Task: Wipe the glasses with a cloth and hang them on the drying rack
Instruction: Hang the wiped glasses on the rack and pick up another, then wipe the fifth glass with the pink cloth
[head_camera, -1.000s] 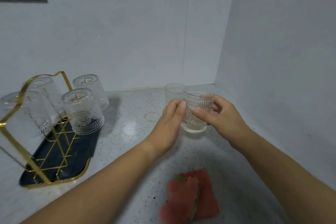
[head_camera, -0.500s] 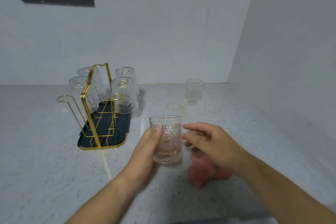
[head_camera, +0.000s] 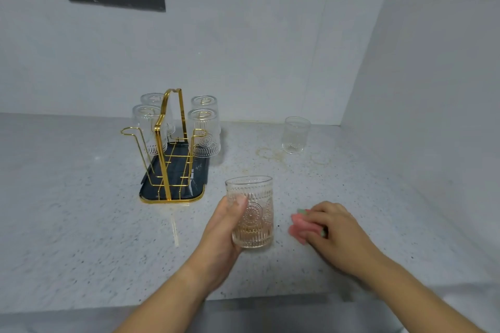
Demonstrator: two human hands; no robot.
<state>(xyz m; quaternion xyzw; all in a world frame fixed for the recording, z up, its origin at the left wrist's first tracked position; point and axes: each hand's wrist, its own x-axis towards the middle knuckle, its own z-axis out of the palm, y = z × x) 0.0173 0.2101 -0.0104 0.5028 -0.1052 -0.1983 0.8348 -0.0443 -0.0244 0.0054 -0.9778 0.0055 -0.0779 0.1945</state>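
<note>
The left hand [head_camera: 224, 227] grips an upright glass [head_camera: 251, 211] just above the surface [head_camera: 81, 224], mouth up. Just to its right, the right hand [head_camera: 335, 227] closes on the pink cloth [head_camera: 299, 226], nearest for wiping. The drying rack [head_camera: 170, 149] stands behind-left.

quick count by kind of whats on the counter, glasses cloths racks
drying rack: 1
glasses: 6 (4 upside down on the rack, 1 in the left hand, 1 upright near the corner)
pink cloth: 1, in the right hand
total: 8
</note>
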